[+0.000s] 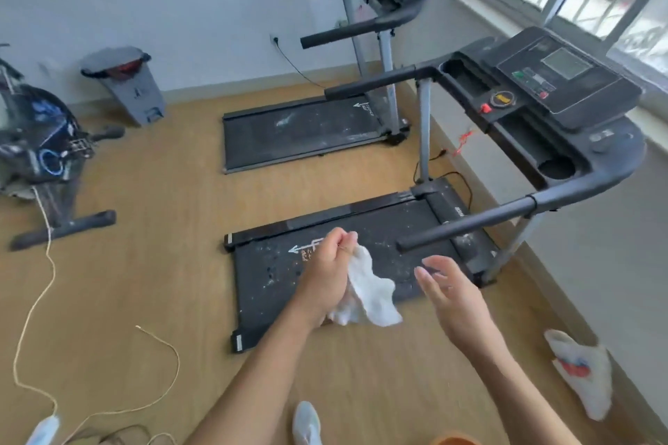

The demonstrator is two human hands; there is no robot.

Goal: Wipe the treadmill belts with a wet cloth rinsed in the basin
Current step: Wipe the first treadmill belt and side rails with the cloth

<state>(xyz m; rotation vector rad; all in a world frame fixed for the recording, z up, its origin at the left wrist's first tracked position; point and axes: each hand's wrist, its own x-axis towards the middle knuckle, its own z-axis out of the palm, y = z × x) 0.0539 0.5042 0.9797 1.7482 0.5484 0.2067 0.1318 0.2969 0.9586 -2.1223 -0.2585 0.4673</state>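
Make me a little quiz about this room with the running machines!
1. Which of the hands holds the white cloth? A) left hand B) right hand C) both
2. True or false: the near treadmill belt is spotless.
3. Fill in: the room has ___ treadmills.
Key: 1 A: the right hand is open and empty. 2 False: white specks cover it. 3 Two; the far treadmill is dusty as well.
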